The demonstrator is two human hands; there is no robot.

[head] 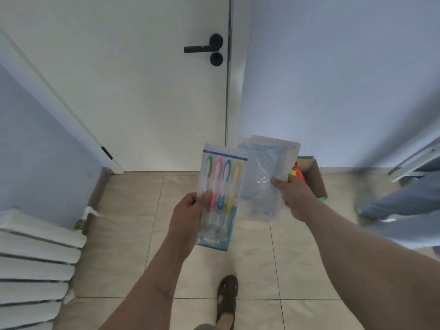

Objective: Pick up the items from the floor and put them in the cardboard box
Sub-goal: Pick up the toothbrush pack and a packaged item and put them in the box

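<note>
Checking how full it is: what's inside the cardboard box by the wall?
Only a red and yellow item shows inside the cardboard box. The right hand and its clear plastic packet cover the rest of the box.

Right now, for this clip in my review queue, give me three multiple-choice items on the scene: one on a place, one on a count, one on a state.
1. Where is the cardboard box?
A. on the floor by the wall, right of the door
B. beside the radiator on the left
C. under the person's foot

2. How many toothbrushes are in the toothbrush pack?
A. two
B. four
C. six

3. What is the right hand doing?
A. hanging loose with nothing in it
B. holding a clear plastic packet
C. pressing the door handle

Answers:
1 A, the box stands against the wall behind the right hand.
2 B, green, pink, blue and yellow brushes lie side by side.
3 B, its thumb and fingers pinch the packet's edge, while the left hand has its own grip on the toothbrush pack.
</note>
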